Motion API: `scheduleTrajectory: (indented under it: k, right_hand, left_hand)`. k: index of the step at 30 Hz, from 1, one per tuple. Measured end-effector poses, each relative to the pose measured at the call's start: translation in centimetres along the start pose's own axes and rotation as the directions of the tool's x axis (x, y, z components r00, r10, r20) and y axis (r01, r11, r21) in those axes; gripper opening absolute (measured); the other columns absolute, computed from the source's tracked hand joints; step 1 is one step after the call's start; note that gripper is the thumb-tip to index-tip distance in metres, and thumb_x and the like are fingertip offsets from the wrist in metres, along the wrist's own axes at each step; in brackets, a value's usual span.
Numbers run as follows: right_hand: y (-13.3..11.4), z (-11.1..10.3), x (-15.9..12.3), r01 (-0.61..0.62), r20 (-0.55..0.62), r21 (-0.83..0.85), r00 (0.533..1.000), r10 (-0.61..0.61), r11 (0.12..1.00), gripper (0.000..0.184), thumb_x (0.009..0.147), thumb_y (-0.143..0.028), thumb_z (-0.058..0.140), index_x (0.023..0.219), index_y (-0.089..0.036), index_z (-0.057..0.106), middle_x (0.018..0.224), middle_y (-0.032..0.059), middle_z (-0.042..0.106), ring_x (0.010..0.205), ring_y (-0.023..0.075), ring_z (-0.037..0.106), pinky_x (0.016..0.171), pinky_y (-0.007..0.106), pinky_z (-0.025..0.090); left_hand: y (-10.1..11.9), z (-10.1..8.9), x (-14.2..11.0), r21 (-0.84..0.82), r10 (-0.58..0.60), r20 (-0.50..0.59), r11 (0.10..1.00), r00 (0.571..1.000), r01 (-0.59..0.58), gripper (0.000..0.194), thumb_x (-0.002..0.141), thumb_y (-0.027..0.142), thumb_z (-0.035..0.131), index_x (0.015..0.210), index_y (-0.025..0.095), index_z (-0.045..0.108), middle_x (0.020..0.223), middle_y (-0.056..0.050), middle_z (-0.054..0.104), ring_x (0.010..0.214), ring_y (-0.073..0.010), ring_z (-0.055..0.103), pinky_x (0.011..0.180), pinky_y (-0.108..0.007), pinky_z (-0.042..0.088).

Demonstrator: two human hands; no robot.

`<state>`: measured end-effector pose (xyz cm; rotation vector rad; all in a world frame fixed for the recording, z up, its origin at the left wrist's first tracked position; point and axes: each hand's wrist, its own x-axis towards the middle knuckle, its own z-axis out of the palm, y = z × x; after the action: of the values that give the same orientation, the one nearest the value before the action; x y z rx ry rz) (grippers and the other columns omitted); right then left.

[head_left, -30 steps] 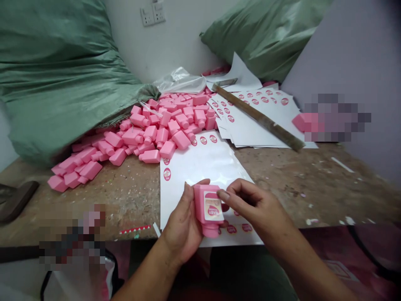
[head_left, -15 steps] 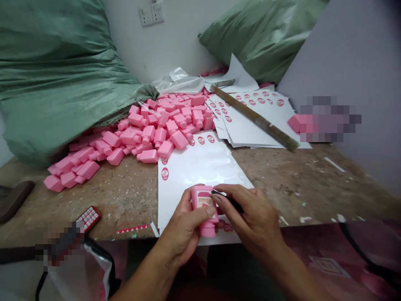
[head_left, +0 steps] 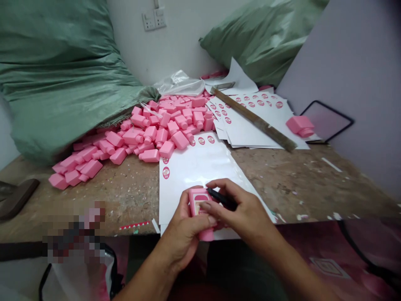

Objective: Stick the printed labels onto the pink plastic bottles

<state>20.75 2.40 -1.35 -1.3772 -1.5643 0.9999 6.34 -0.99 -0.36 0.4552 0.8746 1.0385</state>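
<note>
Two questions for anyone looking: can you read the label, and which way does the pink plastic bottle (head_left: 199, 213) point?

Label's a no, honestly. The label (head_left: 199, 205) is partly covered by fingers (head_left: 209, 219) and too small to make out, and the red ovals on the white sticker sheet (head_left: 194, 175) are too tiny to read as well. Long axis runs roughly up and down in view, leaning a touch, with the neck pointing down toward the person and the base up.

Where's it sitting, and what are the hands doing?

Held over the lower part of that sheet, not lying on it. The left hand (head_left: 184, 223) has its fingers clenched around the bottle. The right hand (head_left: 241, 209) pinches a slim black pen-like tool (head_left: 222, 199), tip right by the label.

What's behind it?

A big heap of loose pink bottles (head_left: 156, 129) spills across the wooden surface (head_left: 282, 184) from under a green woven sack (head_left: 56, 83), with more printed sheets (head_left: 269, 136) and a wooden stick (head_left: 253, 119) beyond.
</note>
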Motion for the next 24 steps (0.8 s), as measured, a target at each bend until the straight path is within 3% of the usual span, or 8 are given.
scheduleTrajectory:
  k: [4,7,13,18,20,24]
  right_hand:
    - [0.0,0.6,0.2,-0.197,0.162,0.257,0.974,0.159,0.946,0.033,0.076,-0.053,0.067,0.081,-0.020,0.063,0.067,-0.0017,0.058,0.054,0.0129,0.052,0.047,0.025,0.041]
    - [0.3,0.2,0.4,-0.224,0.175,0.361,0.970,0.171,0.905,0.032,0.077,-0.050,0.068,0.083,-0.020,0.064,0.068,-0.0014,0.059,0.056,0.0119,0.051,0.047,0.023,0.040]
    - [-0.1,0.6,0.3,-0.171,0.132,0.286,0.982,0.138,0.943,0.027,0.070,-0.043,0.073,0.081,-0.020,0.063,0.072,-0.0012,0.061,0.064,0.0137,0.055,0.058,0.026,0.046]
    - [0.1,0.8,0.4,-0.309,0.266,0.355,0.938,0.222,0.882,0.030,0.071,-0.045,0.070,0.086,-0.020,0.062,0.071,-0.0013,0.061,0.058,0.0124,0.053,0.049,0.023,0.041]
    - [0.1,0.8,0.4,-0.323,0.265,0.342,0.934,0.239,0.883,0.030,0.070,-0.044,0.070,0.087,-0.020,0.062,0.073,-0.0008,0.061,0.059,0.0127,0.053,0.045,0.022,0.036]
    - [-0.3,1.4,0.5,-0.264,0.212,0.320,0.956,0.202,0.910,0.029,0.071,-0.047,0.068,0.077,-0.021,0.056,0.071,-0.0013,0.059,0.054,0.0110,0.046,0.044,0.022,0.032]
  left_hand:
    - [0.0,0.1,-0.2,0.003,0.010,0.018,1.000,1.000,-0.010,0.051,0.067,0.007,0.073,0.112,0.019,0.053,0.103,-0.005,0.064,0.095,-0.0175,0.063,0.080,-0.029,0.050]
    - [0.1,0.0,-0.3,-0.005,-0.006,0.039,1.000,0.999,0.006,0.054,0.067,0.008,0.073,0.116,0.018,0.051,0.106,-0.007,0.064,0.099,-0.0207,0.064,0.082,-0.031,0.050]
    - [0.0,-0.3,-0.2,0.014,0.025,0.027,1.000,0.999,-0.025,0.052,0.067,0.005,0.071,0.113,0.019,0.052,0.103,-0.004,0.064,0.093,-0.0163,0.063,0.082,-0.031,0.050]
    - [0.2,-1.2,-0.6,-0.002,-0.007,0.036,1.000,0.999,0.007,0.051,0.068,0.005,0.072,0.112,0.020,0.052,0.108,-0.006,0.065,0.105,-0.0233,0.064,0.085,-0.033,0.050]
    - [0.4,-1.7,-0.7,-0.033,-0.019,0.050,0.999,0.999,0.021,0.052,0.067,0.005,0.074,0.112,0.020,0.053,0.110,-0.006,0.065,0.106,-0.0246,0.064,0.087,-0.034,0.050]
    - [0.7,-2.6,-0.5,-0.140,-0.044,0.054,0.989,0.998,0.051,0.043,0.075,0.029,0.076,0.111,0.019,0.055,0.111,-0.010,0.066,0.102,-0.0272,0.066,0.085,-0.038,0.052]
